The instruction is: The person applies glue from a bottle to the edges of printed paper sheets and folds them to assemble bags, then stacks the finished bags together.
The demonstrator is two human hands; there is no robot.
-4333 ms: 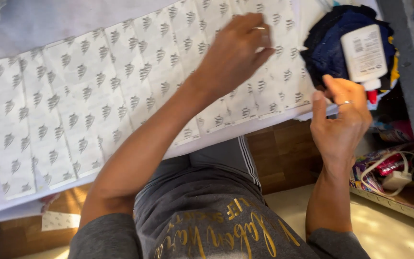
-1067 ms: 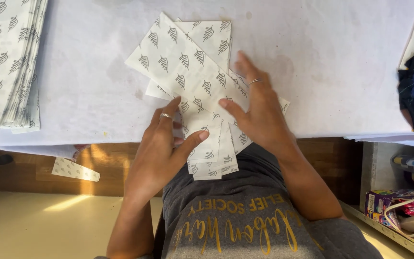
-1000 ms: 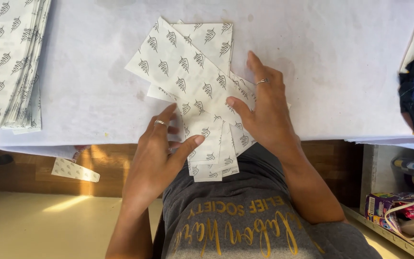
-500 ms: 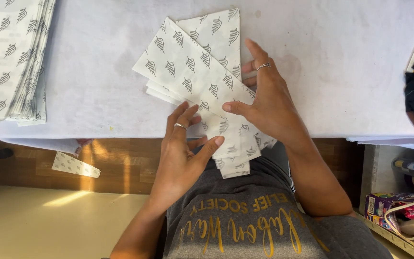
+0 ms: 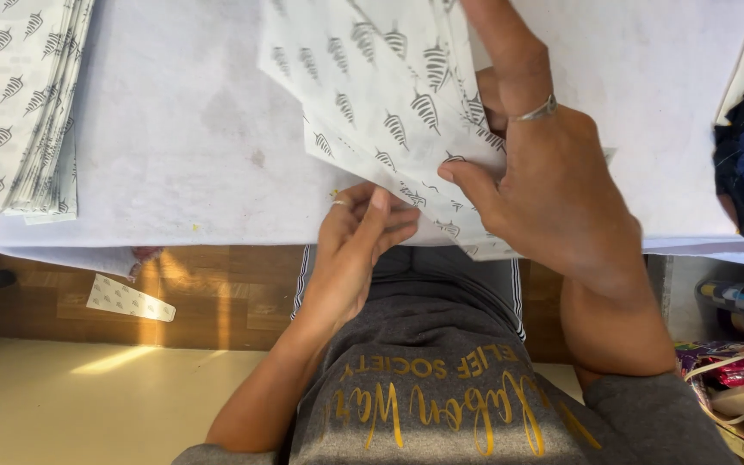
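Pinching the fanned leaf-printed sheets (image 5: 389,95), right hand (image 5: 553,194) clamps them while left hand (image 5: 359,245) fingers their edge

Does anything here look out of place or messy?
One printed paper piece lies alone on the wooden floor below the table edge, apart from the neat stack above. The sheets under the right hand are fanned unevenly.

sheets (image 5: 372,77) – white, grey leaf print | table (image 5: 191,129) – white | shirt (image 5: 441,387) – grey, gold lettering
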